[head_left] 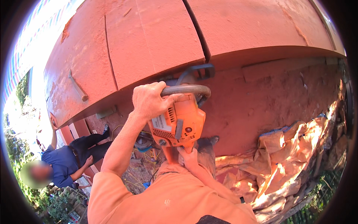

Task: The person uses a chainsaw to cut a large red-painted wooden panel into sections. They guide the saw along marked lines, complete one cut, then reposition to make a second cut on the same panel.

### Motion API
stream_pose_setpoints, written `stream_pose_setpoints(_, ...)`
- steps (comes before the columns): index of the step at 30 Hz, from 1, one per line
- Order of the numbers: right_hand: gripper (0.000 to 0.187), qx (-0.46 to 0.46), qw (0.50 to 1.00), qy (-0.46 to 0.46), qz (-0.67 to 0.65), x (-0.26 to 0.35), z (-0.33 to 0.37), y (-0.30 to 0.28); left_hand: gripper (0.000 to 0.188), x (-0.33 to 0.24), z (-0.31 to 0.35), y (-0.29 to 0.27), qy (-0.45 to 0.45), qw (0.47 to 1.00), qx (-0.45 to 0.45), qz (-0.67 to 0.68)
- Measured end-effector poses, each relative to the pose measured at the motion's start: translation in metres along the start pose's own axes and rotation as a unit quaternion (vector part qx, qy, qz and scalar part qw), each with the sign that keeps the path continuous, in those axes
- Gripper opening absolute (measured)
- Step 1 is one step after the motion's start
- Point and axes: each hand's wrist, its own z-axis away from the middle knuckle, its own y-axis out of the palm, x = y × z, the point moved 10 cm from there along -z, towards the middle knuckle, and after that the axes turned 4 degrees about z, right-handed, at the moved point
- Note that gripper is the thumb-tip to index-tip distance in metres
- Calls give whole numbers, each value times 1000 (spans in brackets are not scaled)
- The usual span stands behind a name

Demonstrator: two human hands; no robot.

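I hold an orange chainsaw with both hands, its body upright before my waist. My left hand is closed round its dark curved front handle. Lower down, my right hand is wrapped round the rear handle, its fingers partly hidden. The black hand guard lies close to the near edge of a large reddish wooden slab. I cannot see the guide bar clearly. A dark, wide cut runs across the slab to that edge, just above the guard; a thinner cut is further left.
A hammer lies on the slab's left part. At the left a person in a blue shirt has a hand at the slab's edge. Yellow cord tangles near my feet. A crumpled orange-brown tarp lies at the right on reddish ground.
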Motion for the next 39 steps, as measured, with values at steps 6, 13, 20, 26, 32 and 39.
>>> stream_pose_setpoints(6, 17, 13, 1000, -13, 5, 9, 1, -3, 52, -4, -3, 1, 0, 1000, -12, 8)
stream_pose_setpoints(13, 16, 1, 1000, -10, 20, 15, 4, -9, 51, -7, -6, 4, 2, 1000, -12, 11)
stream_pose_setpoints(20, 16, 3, 999, -16, 28, 19, 3, -12, 53, -8, -8, 5, -3, 1000, -14, 16)
stream_pose_setpoints(26, 17, 13, 1000, -8, 24, 21, 3, -14, 56, -9, -10, 9, -4, 1000, -2, 3)
stream_pose_setpoints(32, 16, 19, 999, -12, 31, 22, 3, -15, 57, -11, -11, 8, -1, 1000, -15, 9)
stream_pose_setpoints(39, 14, 28, 999, -4, 21, 23, 4, -16, 58, -16, -14, 10, 3, 1000, -5, -9)
